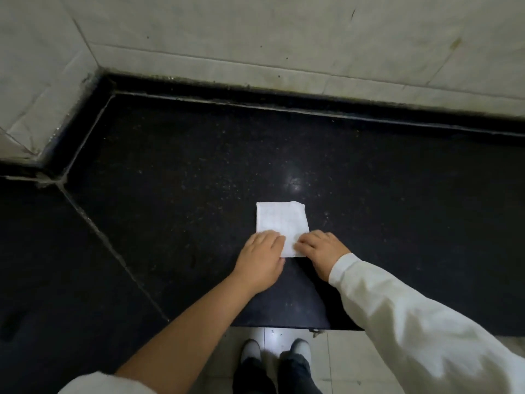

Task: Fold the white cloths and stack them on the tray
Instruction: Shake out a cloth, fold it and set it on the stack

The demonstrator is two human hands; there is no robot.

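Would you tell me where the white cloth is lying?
The white cloth lies mid-frame on the black counter, its near end under the left hand and right hand.

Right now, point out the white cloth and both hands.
white cloth [279, 220], head view, bare upper middle.
left hand [261, 258], head view, back of hand.
right hand [324, 248], head view, back of hand.
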